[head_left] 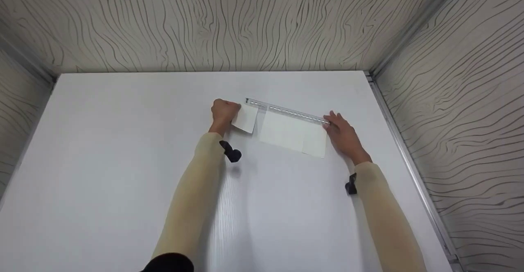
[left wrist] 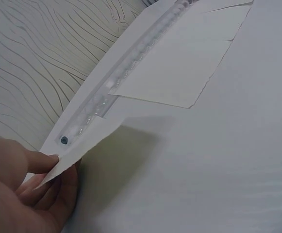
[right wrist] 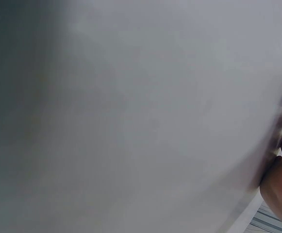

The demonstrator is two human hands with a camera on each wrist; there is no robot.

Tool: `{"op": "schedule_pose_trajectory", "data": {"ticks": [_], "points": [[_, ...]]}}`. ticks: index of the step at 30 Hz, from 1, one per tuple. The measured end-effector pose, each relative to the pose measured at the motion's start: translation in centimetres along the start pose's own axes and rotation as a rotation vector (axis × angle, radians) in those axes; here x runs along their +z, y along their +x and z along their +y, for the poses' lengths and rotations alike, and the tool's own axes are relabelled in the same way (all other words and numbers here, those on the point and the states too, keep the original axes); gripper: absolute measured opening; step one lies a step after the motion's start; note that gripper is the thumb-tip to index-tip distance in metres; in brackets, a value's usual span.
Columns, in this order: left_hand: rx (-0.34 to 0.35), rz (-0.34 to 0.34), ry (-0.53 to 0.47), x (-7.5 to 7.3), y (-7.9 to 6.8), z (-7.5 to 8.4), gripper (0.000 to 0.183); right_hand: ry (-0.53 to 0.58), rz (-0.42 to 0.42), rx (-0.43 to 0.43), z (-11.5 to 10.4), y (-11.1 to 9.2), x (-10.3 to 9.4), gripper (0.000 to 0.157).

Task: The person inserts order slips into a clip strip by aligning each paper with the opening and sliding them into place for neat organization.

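Paper and ruler on the white table [head_left: 123,161]

The left hand [head_left: 223,112] pinches a small white paper piece [head_left: 245,118]; the right hand's [head_left: 344,134] straight fingers press the clear plastic ruler [head_left: 286,110] over the larger white paper sheet [head_left: 292,134].

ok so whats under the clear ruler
White paper lies under the clear ruler along its far edge; through the ruler it shows. Under the paper only the white table shows around it; anything beneath stays hidden.

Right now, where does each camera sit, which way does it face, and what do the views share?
Head: worn high, facing forward and down at the white table; both sleeved arms, left hand and right hand show.
Left wrist: low by the left hand, facing along the clear ruler; fingers pinch the lifted paper.
Right wrist: close against the blurred table; only a bit of the right hand shows.
Head and left wrist share ruler and paper.
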State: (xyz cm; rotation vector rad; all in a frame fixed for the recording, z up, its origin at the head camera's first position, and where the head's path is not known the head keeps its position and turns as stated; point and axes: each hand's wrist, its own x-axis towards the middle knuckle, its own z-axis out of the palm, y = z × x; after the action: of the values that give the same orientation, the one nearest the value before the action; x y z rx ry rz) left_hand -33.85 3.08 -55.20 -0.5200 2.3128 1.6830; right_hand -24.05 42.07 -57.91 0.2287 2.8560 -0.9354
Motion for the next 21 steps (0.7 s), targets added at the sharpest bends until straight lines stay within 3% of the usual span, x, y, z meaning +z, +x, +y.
{"op": "schedule_pose_trajectory", "data": {"ticks": [10,21], "points": [[-0.048,-0.009,0.019,0.18,-0.2,-0.01,0.031,0.004,-0.002,-0.001,-0.16,-0.23,0.07,0.06],[-0.046,-0.02,0.014,0.24,-0.35,0.29,0.032,-0.001,0.009,-0.007,-0.14,-0.15,0.09,0.059]]}}
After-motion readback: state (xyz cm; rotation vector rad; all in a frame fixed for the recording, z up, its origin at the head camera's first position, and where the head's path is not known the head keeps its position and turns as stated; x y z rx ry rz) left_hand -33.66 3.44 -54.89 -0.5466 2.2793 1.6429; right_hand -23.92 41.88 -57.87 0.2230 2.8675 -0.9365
